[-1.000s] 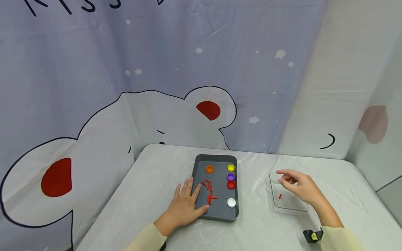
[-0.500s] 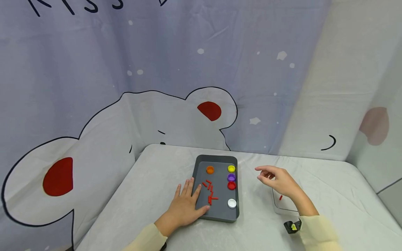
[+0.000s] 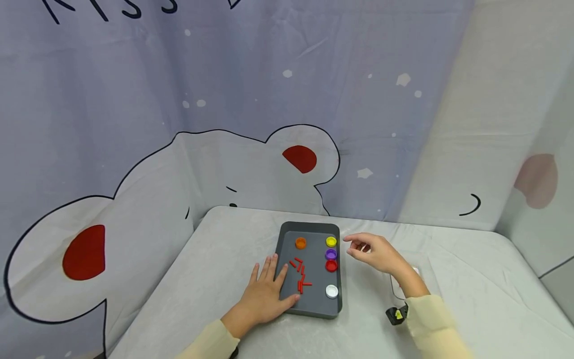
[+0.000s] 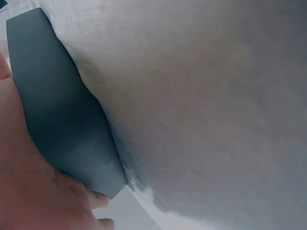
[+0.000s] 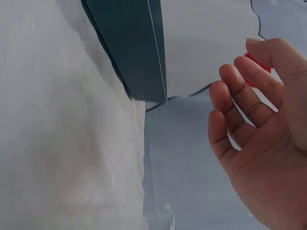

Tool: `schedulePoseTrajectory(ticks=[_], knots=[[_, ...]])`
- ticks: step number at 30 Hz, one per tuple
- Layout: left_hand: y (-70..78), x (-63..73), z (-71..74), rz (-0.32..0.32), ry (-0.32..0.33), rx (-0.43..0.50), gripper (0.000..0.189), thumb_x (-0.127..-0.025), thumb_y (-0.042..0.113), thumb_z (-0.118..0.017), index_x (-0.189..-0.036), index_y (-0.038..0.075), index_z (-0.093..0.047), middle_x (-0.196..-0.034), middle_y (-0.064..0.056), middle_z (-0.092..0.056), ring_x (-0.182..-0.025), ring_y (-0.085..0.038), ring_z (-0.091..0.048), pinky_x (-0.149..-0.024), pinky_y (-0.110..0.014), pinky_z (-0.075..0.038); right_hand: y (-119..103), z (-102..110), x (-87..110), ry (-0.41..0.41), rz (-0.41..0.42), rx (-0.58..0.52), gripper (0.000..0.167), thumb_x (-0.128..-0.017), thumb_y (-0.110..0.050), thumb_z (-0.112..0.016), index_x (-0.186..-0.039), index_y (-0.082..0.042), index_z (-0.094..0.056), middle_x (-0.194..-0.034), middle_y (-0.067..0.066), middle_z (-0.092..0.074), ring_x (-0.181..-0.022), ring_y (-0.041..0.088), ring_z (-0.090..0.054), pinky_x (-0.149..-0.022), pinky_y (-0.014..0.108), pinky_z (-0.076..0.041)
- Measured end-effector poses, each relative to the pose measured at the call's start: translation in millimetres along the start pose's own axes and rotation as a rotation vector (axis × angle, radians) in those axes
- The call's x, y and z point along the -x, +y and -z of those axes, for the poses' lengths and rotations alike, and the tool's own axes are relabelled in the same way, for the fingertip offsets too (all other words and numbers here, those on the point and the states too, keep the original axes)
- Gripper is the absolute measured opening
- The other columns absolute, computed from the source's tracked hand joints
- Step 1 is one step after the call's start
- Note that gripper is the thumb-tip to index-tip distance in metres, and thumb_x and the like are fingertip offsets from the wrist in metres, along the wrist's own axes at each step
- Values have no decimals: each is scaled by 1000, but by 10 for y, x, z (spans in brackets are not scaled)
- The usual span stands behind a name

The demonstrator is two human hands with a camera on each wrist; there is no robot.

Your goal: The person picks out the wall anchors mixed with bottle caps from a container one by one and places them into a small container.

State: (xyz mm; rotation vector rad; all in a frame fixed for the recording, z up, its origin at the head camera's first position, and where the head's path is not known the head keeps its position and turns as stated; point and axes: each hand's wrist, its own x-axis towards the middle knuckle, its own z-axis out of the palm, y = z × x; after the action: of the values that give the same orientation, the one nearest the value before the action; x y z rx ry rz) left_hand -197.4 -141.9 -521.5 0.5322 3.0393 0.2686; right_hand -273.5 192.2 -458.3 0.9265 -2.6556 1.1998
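Observation:
On the left side of the grey tray (image 3: pixel 316 304) lies my left hand (image 3: pixel 260 297), fingers spread and straight, thumb reaching over the near rim. The left wrist view has this hand against the tray's wall (image 4: pixel 72 105). My right hand (image 3: pixel 375 253) hovers just right of the tray, fingers loosely bent and holding nothing; the right wrist view confirms bare fingertips (image 5: pixel 220 93). Several small red sticks (image 3: pixel 301 285) are scattered in the tray. Around them sit an orange cup (image 3: pixel 300 243), a yellow cup (image 3: pixel 331 242), a purple cup (image 3: pixel 331 254), a red cup (image 3: pixel 331 266) and a white cup (image 3: pixel 332 291).
A clear square box (image 3: pixel 396 290) stands right of the tray, partly hidden by my right forearm. Both rest on a white cloth-covered table (image 3: pixel 224 239). A printed curtain (image 3: pixel 224 75) hangs behind the table, and a black wrist device (image 3: pixel 396 315) is at my right sleeve.
My right hand has moved left from above the clear box to beside the tray. Its forearm now hides the red stick seen in the box. The left hand has stayed on the tray.

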Motion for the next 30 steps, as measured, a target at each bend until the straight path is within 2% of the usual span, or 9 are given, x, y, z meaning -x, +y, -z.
schedulePoseTrajectory(ticks=[8,12,17,20,30], knots=[[-12,-13,-20,-3,-2,7,92,-94,78,-36,-159,13,-35,-168,-19,-9,-156,-38,-9,-120,-63,-7,-41,-188,-176,-80,28,-41,30,-93,-14,-73,-122,-5,-71,-92,-6,-67,-84,8,-61,-79,29,-54],[-1,-6,-6,3,-8,-2,92,-94,78,-35,-159,14,-34,-169,-19,-8,-156,-37,-8,-121,-63,-7,-52,-281,-271,-118,43,-51,30,-93,-17,-73,-122,-8,-72,-94,-6,-67,-87,9,-61,-81,31,-54],[7,-16,20,5,-21,1,90,-95,76,-38,-159,13,-34,-169,-19,-8,-156,-38,-8,-120,-63,-7,-46,-406,-396,-183,21,-76,31,-93,-18,-74,-123,-13,-71,-97,-5,-66,-87,9,-60,-79,29,-53],[3,-22,18,5,-30,5,90,-95,76,-39,-159,13,-34,-169,-19,-9,-156,-38,-8,-120,-64,-6,-40,-483,-461,-226,11,-76,33,-94,-20,-74,-126,-11,-71,-102,-1,-67,-90,10,-60,-79,28,-52],[4,-14,41,6,-34,-15,90,-95,76,-37,-159,13,-34,-168,-20,-9,-156,-38,-8,-120,-63,-8,-51,-691,-684,-348,79,2,37,-95,-20,-73,-130,-9,-69,-108,6,-71,-98,17,-66,-85,33,-55]])
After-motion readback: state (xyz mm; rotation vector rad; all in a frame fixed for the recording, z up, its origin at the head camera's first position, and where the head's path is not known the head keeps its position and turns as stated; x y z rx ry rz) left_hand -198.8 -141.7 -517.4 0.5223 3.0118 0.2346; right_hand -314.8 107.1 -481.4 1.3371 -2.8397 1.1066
